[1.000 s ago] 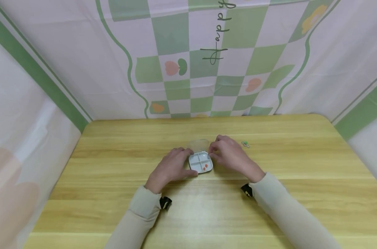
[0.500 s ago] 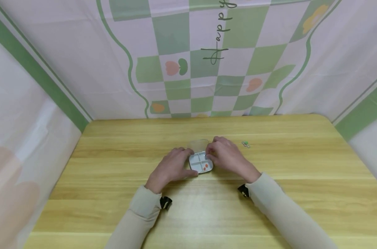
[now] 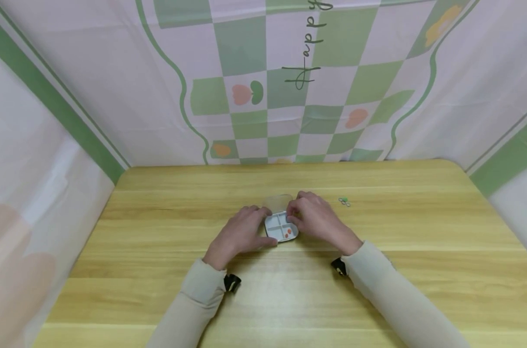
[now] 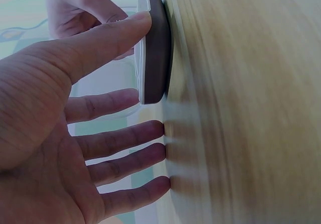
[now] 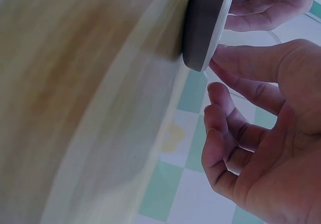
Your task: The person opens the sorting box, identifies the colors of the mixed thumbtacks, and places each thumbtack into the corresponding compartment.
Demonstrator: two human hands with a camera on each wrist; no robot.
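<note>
A small pill box point(image 3: 275, 232) with four white compartments and a dark underside lies on the table, its clear lid point(image 3: 277, 203) folded back. Several orange pills point(image 3: 288, 233) sit in its near right compartment. My left hand point(image 3: 239, 234) grips the box's left side, thumb on the near edge point(image 4: 143, 20) and index finger at the far one; in the left wrist view the other fingers are spread, tips on the tabletop. Over the far right compartment, my right hand point(image 3: 317, 217) brings thumb and index fingertips point(image 5: 225, 58) together. Whether anything is between them is hidden.
Beyond my right hand, several tiny pale and green pieces point(image 3: 344, 201) lie on the wooden table point(image 3: 180, 193). A printed checkered cloth point(image 3: 285, 96) hangs behind the table's far edge, with more cloth at both sides.
My right hand has moved slightly left, from the box's right edge to over the far right compartment. My left hand and the box have stayed in place.
</note>
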